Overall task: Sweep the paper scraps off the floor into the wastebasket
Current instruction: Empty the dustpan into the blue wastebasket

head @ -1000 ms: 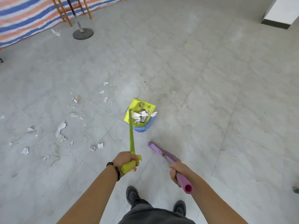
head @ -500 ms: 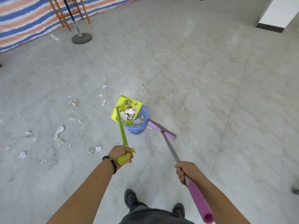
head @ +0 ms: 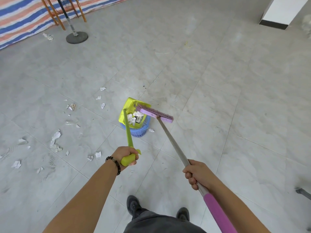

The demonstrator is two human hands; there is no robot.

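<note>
Left hand (head: 125, 155): fingers wrapped round dustpan (head: 130, 105) handle. Right hand (head: 197, 174): fingers wrapped round broom (head: 154, 114) shaft; shaft end cut off by frame edge. Dustpan tilted over basket (head: 141, 131), hiding most of rim. Scraps (head: 134, 117) in pan; basket contents hidden. More scraps on floor (head: 218, 98), left of basket.

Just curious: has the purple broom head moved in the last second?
Yes. The broom head swung forward, from the floor on the near side of the blue wastebasket to its far edge.

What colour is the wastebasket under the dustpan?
Blue, a perforated plastic wastebasket; the head view shows it below the green dustpan.
</note>
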